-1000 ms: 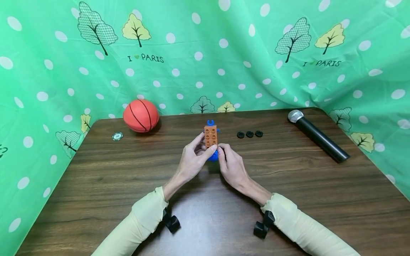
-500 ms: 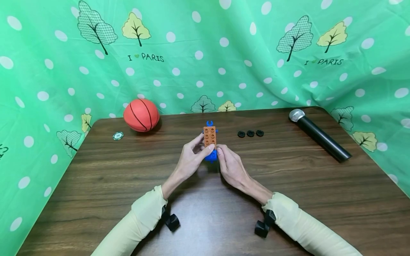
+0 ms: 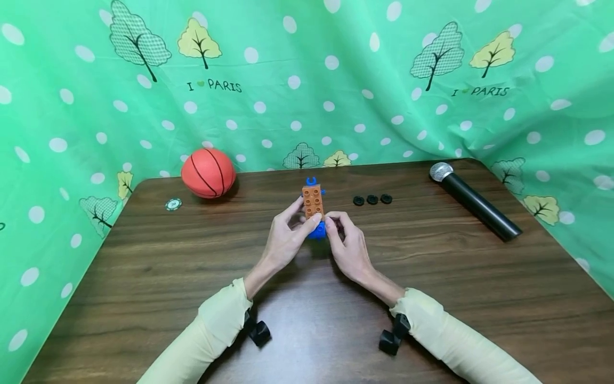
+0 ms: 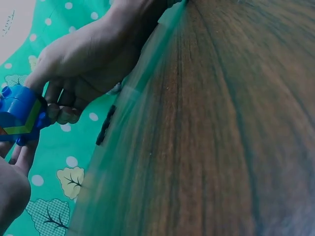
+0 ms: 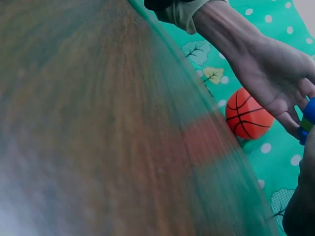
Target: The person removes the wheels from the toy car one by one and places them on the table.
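Note:
In the head view a toy block car (image 3: 313, 202), orange with blue ends, blue side pegs and a blue hook at its far end, is held above the table's middle. My left hand (image 3: 284, 240) grips it from the left, thumb across the orange face near the lower blue end. The curled fingers of my right hand (image 3: 349, 245) pinch at that blue end's right side. In the left wrist view the car's blue end (image 4: 18, 110) shows a green strip, and a small dark piece edges out by the right fingertips, mostly hidden; I cannot tell its kind.
Three small black wheels (image 3: 372, 199) lie in a row behind my right hand. A black microphone (image 3: 475, 201) lies at the right, a red basketball (image 3: 208, 173) and a poker chip (image 3: 174, 204) at the left back. A green curtain (image 3: 268, 106) hangs behind the wooden table (image 3: 158, 282).
The toy tilts slightly between my hands, its lower blue end showing differently. My right fingers shift a little at its side. The whole head view moves slightly.

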`<state>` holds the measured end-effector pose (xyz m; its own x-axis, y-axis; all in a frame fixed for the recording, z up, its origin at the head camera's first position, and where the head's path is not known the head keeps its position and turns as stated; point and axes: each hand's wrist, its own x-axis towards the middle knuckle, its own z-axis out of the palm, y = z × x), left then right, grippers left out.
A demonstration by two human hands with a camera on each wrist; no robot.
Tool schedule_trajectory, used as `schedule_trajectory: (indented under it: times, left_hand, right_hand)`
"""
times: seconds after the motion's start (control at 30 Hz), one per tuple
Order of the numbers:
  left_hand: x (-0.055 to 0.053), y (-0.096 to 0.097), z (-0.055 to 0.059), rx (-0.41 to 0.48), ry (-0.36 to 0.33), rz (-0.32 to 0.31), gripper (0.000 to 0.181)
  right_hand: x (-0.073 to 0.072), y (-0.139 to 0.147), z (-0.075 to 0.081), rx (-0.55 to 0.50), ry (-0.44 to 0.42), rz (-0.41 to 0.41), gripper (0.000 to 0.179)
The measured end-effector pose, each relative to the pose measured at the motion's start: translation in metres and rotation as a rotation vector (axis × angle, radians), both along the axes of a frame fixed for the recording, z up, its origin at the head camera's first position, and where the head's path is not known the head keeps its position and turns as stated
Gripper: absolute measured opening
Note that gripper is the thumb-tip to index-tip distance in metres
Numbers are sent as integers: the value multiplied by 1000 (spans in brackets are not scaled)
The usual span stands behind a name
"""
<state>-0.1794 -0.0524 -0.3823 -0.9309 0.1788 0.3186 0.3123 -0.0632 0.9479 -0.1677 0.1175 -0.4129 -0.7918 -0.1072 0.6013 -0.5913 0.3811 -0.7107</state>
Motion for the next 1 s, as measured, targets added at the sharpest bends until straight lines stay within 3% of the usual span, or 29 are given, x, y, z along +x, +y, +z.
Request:
schedule_trajectory:
  times: [0.2, 0.33, 0.47, 0.77, 0.87, 1.0]
  left_hand:
    - [1, -2, -1, -44, -7, 2, 60]
    - [-1, -3, -2, -34, -15, -28, 59]
    - [-2, -3, -2, -10, -38, -48, 57]
    - [-4, -2, -1, 40, -53, -38, 56]
    - [-4, -2, -1, 53, -77, -47, 56]
    - [-3, -3, -2, 53, -109, -102, 62]
  right_hand:
    - [-5, 3, -4, 190, 228, -26, 12]
    - [-6, 4, -5, 271, 304, -29, 22]
    - [-6, 6, -4, 264, 258, 1, 22]
    - [-2, 5, 1, 124, -8, 54, 19]
    - [-3, 4, 0, 98, -26, 51, 17]
    - [-6, 3, -1, 109, 39, 26, 10]
